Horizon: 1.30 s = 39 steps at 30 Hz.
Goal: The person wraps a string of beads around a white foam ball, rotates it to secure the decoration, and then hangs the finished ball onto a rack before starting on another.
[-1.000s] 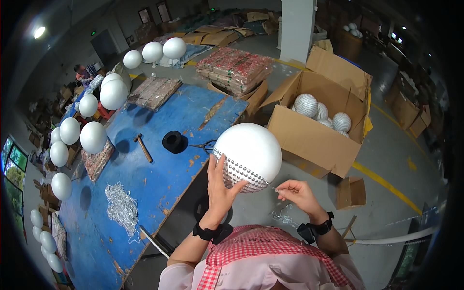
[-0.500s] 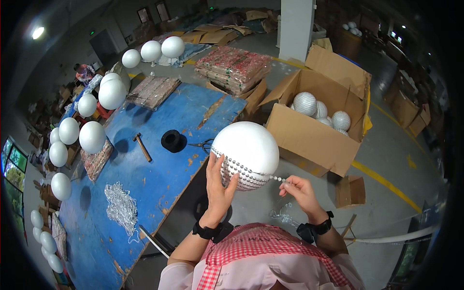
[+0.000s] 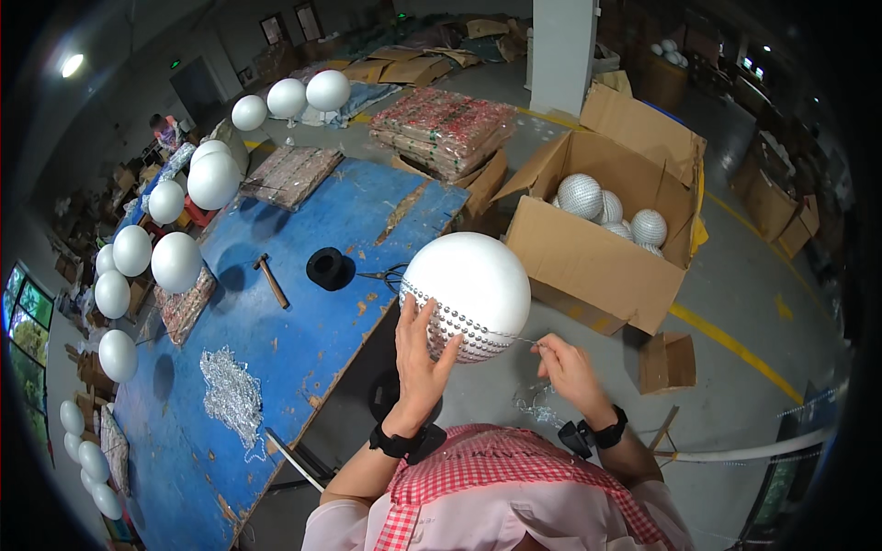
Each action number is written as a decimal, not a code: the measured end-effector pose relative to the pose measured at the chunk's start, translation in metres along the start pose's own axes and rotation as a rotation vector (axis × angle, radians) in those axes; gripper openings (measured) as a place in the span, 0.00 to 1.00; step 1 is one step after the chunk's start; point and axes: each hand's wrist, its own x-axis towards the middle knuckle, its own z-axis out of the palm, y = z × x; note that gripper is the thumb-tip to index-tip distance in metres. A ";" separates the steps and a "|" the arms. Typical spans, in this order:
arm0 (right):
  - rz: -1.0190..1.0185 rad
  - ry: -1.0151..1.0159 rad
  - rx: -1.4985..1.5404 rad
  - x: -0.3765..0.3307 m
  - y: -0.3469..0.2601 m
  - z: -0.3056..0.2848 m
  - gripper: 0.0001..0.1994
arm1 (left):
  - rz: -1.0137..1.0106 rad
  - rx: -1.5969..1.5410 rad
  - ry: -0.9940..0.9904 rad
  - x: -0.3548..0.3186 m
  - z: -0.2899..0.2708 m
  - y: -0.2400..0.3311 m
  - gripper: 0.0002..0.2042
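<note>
A large white ball (image 3: pixel 470 275), its lower part wrapped in rows of silvery beads (image 3: pixel 478 342), is in front of me at the table's edge. My left hand (image 3: pixel 424 363) holds it from the left, fingers spread along the beaded rows. What supports the ball underneath is hidden. My right hand (image 3: pixel 567 369), right of the ball, pinches the end of a thin bead string (image 3: pixel 520 339) that runs taut from the beaded rows. Below that hand, loose strands of the string (image 3: pixel 540 404) dangle.
On the blue table (image 3: pixel 303 216) lie a hammer (image 3: pixel 271 282), black spool (image 3: pixel 329 267), scissors (image 3: pixel 386 275) and a heap of silvery bead strings (image 3: pixel 231 399). White balls (image 3: pixel 176 263) stand along its left side. At right, an open carton (image 3: pixel 588 262) holds beaded balls (image 3: pixel 581 196).
My right hand has shifted slightly, and the string between it and the ball now looks thin rather than plainly beaded. My left hand stays on the ball, its fingers slightly moved.
</note>
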 end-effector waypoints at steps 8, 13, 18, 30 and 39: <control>-0.122 -0.054 0.883 -0.021 -0.009 -0.010 0.08 | -0.019 0.047 -0.001 -0.001 0.000 0.000 0.28; -0.158 0.014 0.795 -0.024 -0.010 -0.008 0.05 | -0.011 0.009 -0.012 -0.001 0.000 0.001 0.27; -0.082 0.068 0.770 -0.014 0.000 0.001 0.04 | -0.071 -0.118 -0.007 0.001 -0.004 0.001 0.25; -0.113 0.065 0.704 0.016 0.032 0.019 0.04 | -0.203 -0.287 0.023 0.006 0.000 -0.021 0.29; -0.029 0.012 0.846 -0.002 0.018 0.004 0.11 | -0.055 0.084 0.097 0.009 -0.006 -0.001 0.35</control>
